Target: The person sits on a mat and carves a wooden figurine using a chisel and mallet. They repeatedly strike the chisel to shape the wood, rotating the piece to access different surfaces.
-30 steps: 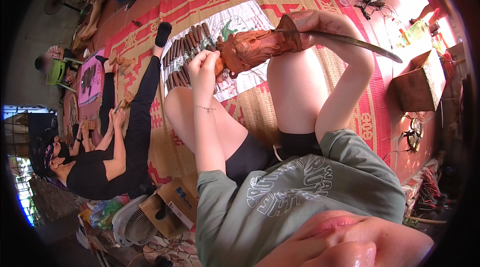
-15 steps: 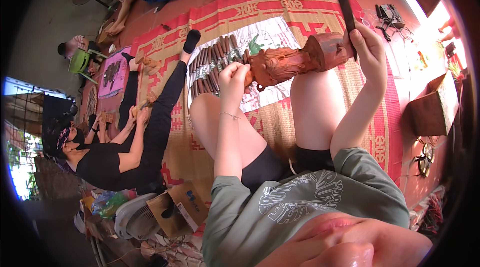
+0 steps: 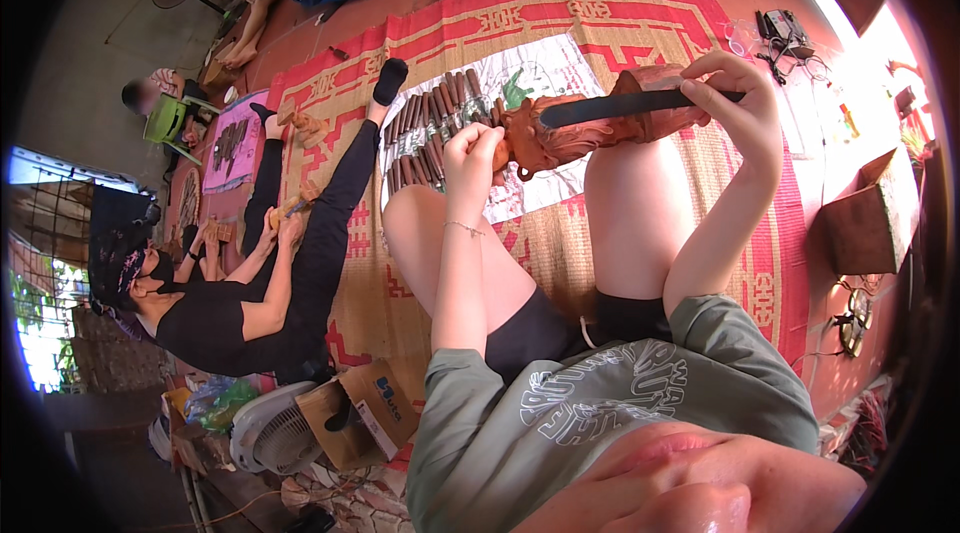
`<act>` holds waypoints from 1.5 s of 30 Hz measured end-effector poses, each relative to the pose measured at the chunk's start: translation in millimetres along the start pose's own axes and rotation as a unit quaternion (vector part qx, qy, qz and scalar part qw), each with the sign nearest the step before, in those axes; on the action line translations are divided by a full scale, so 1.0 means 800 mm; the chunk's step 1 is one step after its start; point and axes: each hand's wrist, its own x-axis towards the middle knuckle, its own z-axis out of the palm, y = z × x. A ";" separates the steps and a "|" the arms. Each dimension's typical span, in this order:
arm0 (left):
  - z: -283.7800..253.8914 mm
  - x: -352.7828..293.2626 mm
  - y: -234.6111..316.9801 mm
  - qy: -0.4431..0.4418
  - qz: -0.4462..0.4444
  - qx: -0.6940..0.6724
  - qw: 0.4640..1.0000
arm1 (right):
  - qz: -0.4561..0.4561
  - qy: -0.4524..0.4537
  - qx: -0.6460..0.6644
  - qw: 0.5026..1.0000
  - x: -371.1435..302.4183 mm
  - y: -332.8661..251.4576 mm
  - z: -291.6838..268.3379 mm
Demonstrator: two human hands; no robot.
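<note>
Left hand (image 3: pixel 472 155): bare, with a thin bracelet (image 3: pixel 463 227) at the wrist; its thumb and fingers were pinched on the left end of a reddish-brown, ornately carved wooden figure (image 3: pixel 570 145).
Right hand (image 3: pixel 738 98): bare; it gripped the right end of a long, dark, flat tool with a rounded tip (image 3: pixel 640 106); it was close by the figure's base, though whether it touched the base could not be told.
Spacing of hands: well apart, at opposite ends of the figure.
Figure's place: held sideways above the bent legs, its broad base to the right, near the right thigh (image 3: pixel 640 203); whether it rested there could not be told.
Dark tool: it pointed left and overlapped the figure from this viewpoint; contact was unclear.
Clothing: a grey-green short-sleeved shirt (image 3: pixel 480 433) and black shorts.
Beneath: a straw-coloured woven mat (image 3: pixel 555 258) with red patterned borders.
Beyond the knees: a white printed sheet (image 3: pixel 560 60), carrying rows of slim tools with brown handles (image 3: pixel 425 128).
To the left: a seated person in black clothing and a mask (image 3: pixel 215 323), legs stretched out; a pale wooden carving (image 3: pixel 308 128) was between that person's feet.
Lower left: an open brown cardboard box (image 3: pixel 385 403) beside a grey-white fan (image 3: pixel 275 433).
Far right: a brown open-topped box (image 3: pixel 870 218).
</note>
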 end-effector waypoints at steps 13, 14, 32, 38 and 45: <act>0.000 -0.001 0.006 0.007 -0.020 0.007 1.000 | -0.083 0.123 0.065 0.987 0.004 0.018 -0.004; -0.001 0.000 0.006 0.008 -0.020 0.003 1.000 | -0.092 0.127 0.071 0.985 0.004 0.020 -0.004; 0.004 0.004 0.002 -0.001 -0.017 -0.004 1.000 | -0.202 0.104 0.014 0.974 0.004 0.005 0.003; 0.002 0.003 -0.004 0.011 -0.011 -0.005 1.000 | -0.079 0.017 -0.089 0.993 0.020 0.011 0.063; 0.001 -0.001 0.001 -0.006 -0.002 -0.018 1.000 | 0.007 -0.046 -0.029 0.999 0.029 0.016 0.082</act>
